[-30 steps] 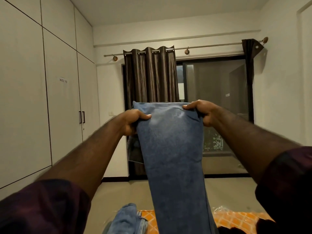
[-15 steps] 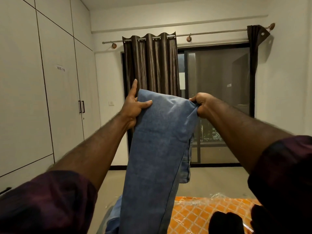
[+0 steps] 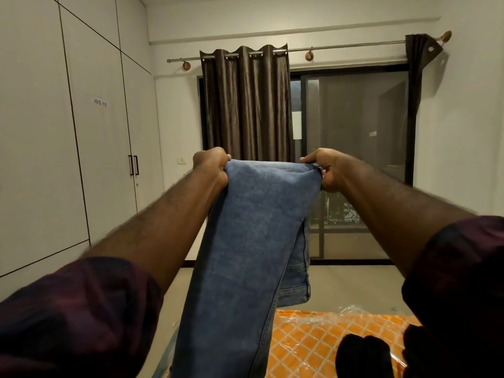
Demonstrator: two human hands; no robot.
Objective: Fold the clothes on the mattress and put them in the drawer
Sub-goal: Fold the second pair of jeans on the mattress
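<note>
Regripped since half a second ago: left hand (image 3: 211, 167), fingers then raised, now curled on the jeans (image 3: 245, 255) again. Hung lengthwise, top edge level between left hand and right hand (image 3: 324, 170), both pinching corners at equal reach. Dangled over mattress (image 3: 308, 342), beside wardrobe (image 3: 101, 159).

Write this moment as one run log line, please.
left hand: grips jeans | right hand: grips jeans | jeans: held up over mattress
</note>
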